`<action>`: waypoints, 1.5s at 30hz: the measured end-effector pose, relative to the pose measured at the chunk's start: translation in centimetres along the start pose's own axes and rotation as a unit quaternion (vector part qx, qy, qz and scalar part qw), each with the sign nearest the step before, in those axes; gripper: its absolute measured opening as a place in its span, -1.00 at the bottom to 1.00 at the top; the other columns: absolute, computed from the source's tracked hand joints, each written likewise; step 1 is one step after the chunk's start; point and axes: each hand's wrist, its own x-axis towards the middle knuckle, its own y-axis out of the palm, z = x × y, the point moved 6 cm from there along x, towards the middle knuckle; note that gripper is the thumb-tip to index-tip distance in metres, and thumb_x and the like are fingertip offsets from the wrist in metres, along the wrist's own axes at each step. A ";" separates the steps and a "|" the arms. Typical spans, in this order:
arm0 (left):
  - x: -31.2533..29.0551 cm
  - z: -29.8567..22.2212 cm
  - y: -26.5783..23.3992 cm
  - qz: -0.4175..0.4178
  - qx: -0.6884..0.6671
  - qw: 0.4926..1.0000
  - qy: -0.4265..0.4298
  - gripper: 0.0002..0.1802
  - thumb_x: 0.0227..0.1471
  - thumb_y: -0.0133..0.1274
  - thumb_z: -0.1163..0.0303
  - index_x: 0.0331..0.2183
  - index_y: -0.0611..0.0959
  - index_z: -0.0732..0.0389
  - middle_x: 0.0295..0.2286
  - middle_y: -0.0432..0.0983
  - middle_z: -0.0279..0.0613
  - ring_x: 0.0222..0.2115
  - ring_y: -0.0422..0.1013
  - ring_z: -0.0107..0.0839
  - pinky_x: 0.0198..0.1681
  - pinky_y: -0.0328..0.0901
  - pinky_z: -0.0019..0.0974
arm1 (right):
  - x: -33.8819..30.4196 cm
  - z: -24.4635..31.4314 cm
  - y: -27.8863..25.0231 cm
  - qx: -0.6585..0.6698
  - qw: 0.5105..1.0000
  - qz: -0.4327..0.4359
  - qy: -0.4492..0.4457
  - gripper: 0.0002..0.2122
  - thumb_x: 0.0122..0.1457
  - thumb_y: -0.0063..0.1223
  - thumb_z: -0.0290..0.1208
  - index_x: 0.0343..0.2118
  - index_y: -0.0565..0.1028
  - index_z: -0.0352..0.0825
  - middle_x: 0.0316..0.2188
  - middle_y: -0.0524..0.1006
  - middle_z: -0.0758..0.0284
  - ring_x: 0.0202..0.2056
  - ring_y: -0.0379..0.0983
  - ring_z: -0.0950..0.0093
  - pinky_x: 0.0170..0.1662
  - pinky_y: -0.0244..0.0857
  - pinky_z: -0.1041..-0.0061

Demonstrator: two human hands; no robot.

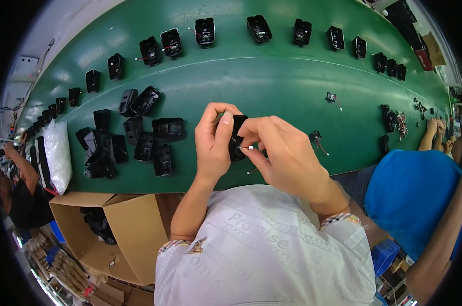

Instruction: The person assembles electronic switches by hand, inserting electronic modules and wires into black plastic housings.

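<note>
In front of my chest, my left hand [213,145] is wrapped round the side of a black plastic housing [237,136], its thumb along the near face. My right hand [284,153] is closed at the housing's right side. Thumb and forefinger there pinch a small white connector [250,148] against the housing; the fingers hide much of it. On the table to the right of my right hand lies a small black part with thin wires [316,136], and a similar wired part [331,97] sits farther off.
Loose black housings [168,128] are heaped on the green table [272,81] to my left, beside a clear plastic bag [57,155]. More housings [204,31] line the far side. An open cardboard box [134,229] stands below the edge. At right a person in blue [412,188] works near small wired parts [402,125].
</note>
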 end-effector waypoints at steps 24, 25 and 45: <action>0.4 2.5 0.8 0.007 -0.197 0.977 -0.078 -0.64 0.20 -0.18 0.11 -0.29 0.47 0.23 -0.34 0.40 -0.09 -0.31 0.34 -0.36 -0.30 0.31 -0.32 | -0.9 -3.0 1.9 0.190 0.979 -0.075 -0.005 -0.79 -0.09 0.34 -0.64 -0.44 0.49 -0.33 -0.46 0.62 0.38 -0.46 0.46 0.59 -0.42 0.36 0.63; 0.4 2.8 1.0 -0.014 -0.205 0.975 -0.085 -0.64 0.20 -0.18 0.11 -0.30 0.46 0.23 -0.34 0.40 -0.09 -0.33 0.34 -0.35 -0.30 0.31 -0.32 | -1.4 -3.4 2.1 0.214 0.969 -0.118 0.014 -0.80 -0.09 0.34 -0.64 -0.46 0.48 -0.32 -0.45 0.63 0.38 -0.46 0.44 0.60 -0.42 0.34 0.64; 1.0 0.0 0.4 -0.011 -0.007 0.999 0.039 -0.73 0.27 -0.03 0.24 -0.32 0.54 0.28 -0.31 0.49 -0.25 -0.39 0.35 -0.62 -0.36 0.31 -0.50 | -1.2 -2.5 0.5 0.138 0.987 -0.013 0.087 -0.65 -0.22 0.40 -0.53 -0.27 0.61 -0.33 -0.14 0.36 0.25 -0.13 0.43 0.37 -0.09 0.38 0.43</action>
